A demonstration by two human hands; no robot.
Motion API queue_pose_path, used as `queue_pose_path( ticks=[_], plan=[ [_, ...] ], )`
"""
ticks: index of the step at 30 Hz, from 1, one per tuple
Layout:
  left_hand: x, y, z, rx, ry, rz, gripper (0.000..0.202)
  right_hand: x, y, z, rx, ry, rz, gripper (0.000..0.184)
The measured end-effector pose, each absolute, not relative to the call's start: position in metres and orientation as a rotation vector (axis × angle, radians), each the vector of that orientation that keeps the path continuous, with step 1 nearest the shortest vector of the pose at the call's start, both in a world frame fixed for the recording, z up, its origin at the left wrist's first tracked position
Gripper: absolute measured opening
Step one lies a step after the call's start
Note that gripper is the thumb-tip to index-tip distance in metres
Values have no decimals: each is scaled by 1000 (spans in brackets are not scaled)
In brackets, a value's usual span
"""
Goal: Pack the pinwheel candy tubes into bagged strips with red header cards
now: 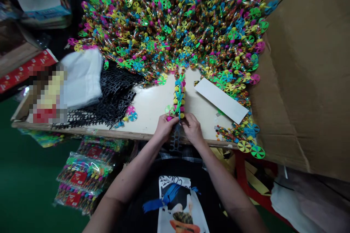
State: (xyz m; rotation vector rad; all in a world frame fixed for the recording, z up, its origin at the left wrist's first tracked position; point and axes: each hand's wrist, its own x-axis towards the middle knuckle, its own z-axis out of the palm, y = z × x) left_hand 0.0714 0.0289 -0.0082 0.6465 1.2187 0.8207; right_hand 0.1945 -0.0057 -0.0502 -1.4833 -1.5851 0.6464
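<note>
Reaching forward with forearms (143, 154) slanting inward. Pinching, with left hand (164, 128) and right hand (192, 128) curled, the near end of the toy row (179, 96) (with a dark mesh strip (176, 140) showing below), laid lengthwise on the table (149, 111), straight ahead.

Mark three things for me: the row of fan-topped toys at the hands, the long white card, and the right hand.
Row of fan-topped toys (179, 96): head view, middle of the row.
White card (222, 100): head view, middle of its flat face.
Right hand (193, 129): head view, back of the hand.
</note>
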Motion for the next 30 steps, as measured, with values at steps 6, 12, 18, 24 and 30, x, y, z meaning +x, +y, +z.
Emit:
queue_pose_path(
  ticks=[6, 12, 18, 24, 30],
  plan=[
    [66, 29, -10, 790, 1189, 904, 24, 196, -4, -52, -1511, -1570, 598, 27],
    [48, 24, -25, 1190, 1298, 914, 22, 197, -2, -51, -1534, -1488, 614, 20],
    [38, 30, -26, 1350, 1271, 979, 23, 197, -1, -53, -1555, -1491, 630, 23],
    [39, 35, -21, 1063, 1161, 1058, 28, 197, -1, -50, -1567, -1473, 675, 24],
    [54, 35, -24, 946, 1126, 998, 24, 197, -1, -49, -1564, -1450, 688, 25]
  ],
)
